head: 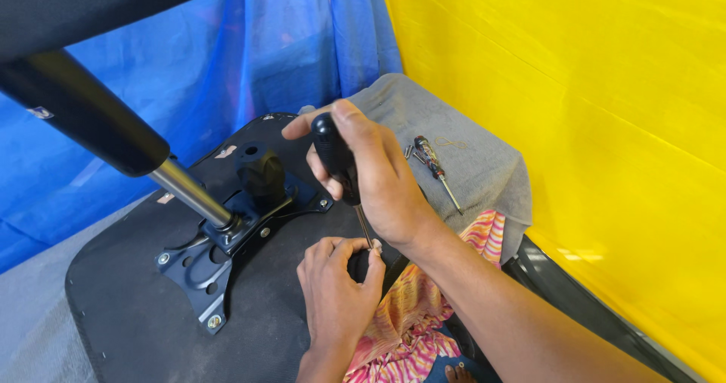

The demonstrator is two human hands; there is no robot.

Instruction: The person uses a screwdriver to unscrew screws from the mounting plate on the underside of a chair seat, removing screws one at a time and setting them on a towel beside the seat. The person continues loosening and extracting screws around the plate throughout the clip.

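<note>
A blue tarp (pixel 227 65) hangs at the left and a yellow sheet (pixel 590 126) at the right. An upturned black chair seat (pixel 128 307) lies across the lower left, with a black metal mounting plate (pixel 204 266) screwed to its underside; 3 screw heads show on the plate. A chrome gas-lift rod (pixel 189 194) rises from the plate into a thick black cylinder (pixel 83 111) that crosses the upper left and blocks part of the seat. A black knob (pixel 261 175) sits on the plate just right of the rod.

The left hand (pixel 336 292) rests on the seat's edge, fingers curled shut around the lower end of the shaft, pinching something small and dark at the tip; what it is cannot be told. Above it, the right hand (pixel 378 179) is closed around the black handle of a screwdriver (pixel 336 160), held nearly upright, shaft pointing down into the left hand.

Farther right, a second screwdriver (pixel 437 170) and a few loose screws (pixel 412 154) lie on a grey cloth (pixel 484 171). No containers show. Striped pink and orange fabric (pixel 423 315) lies below the arms.
</note>
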